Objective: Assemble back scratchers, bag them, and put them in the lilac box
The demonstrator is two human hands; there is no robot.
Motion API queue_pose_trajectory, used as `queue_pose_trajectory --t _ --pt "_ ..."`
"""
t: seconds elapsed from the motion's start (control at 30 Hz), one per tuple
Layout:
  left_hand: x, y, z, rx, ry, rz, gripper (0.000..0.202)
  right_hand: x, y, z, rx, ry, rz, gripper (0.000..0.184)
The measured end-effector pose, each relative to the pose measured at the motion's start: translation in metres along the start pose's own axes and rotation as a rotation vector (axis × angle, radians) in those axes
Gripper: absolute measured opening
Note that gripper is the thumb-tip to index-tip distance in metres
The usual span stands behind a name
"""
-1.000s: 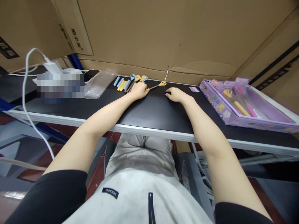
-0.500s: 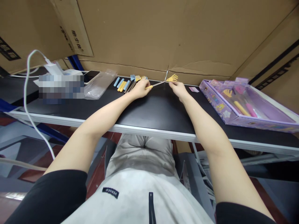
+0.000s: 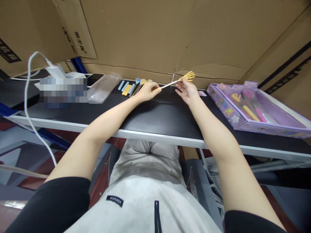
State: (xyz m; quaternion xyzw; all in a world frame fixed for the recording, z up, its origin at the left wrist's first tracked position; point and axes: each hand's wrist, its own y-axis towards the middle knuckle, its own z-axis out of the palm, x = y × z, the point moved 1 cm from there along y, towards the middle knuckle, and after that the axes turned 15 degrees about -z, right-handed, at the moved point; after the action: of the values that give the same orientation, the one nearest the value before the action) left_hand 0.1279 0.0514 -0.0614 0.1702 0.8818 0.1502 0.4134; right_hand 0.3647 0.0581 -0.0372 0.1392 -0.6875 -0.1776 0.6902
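A yellow back scratcher with a hand-shaped head and a thin metal rod spans between my hands above the black table. My left hand is closed around its yellow handle. At the other end my right hand pinches the base of the yellow head, its lower fingers loosely apart. Beside my left hand lie several dark rods with blue and yellow hand-shaped heads, partly hidden by that hand. Left of these are loose blue and yellow handles.
On the right stands an open purple display box holding yellow and pink back scratchers. A small pink card lies near it. Clear plastic bags, a phone and a white cable are on the left. Cardboard walls the back.
My right hand has moved slightly right and up with the scratcher's head, turning palm inward. The head sits higher and farther from my left hand, which has shifted slightly right.
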Motion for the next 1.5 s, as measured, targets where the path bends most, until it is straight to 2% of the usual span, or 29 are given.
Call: queue_pose_trajectory --t 0.13,0.4,0.67,0.97,1.17,1.3,1.5 --pt "0.001 0.001 -0.001 0.013 -0.019 0.011 0.019 0.000 -0.001 0.005 -0.058 0.087 0.019 0.052" --pt "0.006 0.003 0.000 0.095 -0.049 -0.016 0.020 0.003 -0.004 0.011 -0.092 0.125 0.058 0.045" --pt "0.006 0.003 0.000 0.075 -0.037 -0.038 0.020 0.005 -0.006 0.015 -0.115 0.083 0.094 0.046" --pt "0.002 0.002 -0.003 0.091 -0.021 -0.068 0.021 0.013 -0.009 0.017 -0.135 0.162 0.119 0.038" --pt "-0.003 0.003 -0.011 0.103 0.021 -0.087 0.020 0.011 -0.004 0.015 -0.132 0.133 0.068 0.041" --pt "-0.005 0.006 -0.019 0.093 0.049 -0.067 0.021 0.006 0.001 0.014 -0.131 0.111 0.038 0.036" --pt "-0.005 0.009 -0.029 0.101 0.006 -0.096 0.019 0.007 0.004 0.018 -0.129 0.068 -0.006 0.041"
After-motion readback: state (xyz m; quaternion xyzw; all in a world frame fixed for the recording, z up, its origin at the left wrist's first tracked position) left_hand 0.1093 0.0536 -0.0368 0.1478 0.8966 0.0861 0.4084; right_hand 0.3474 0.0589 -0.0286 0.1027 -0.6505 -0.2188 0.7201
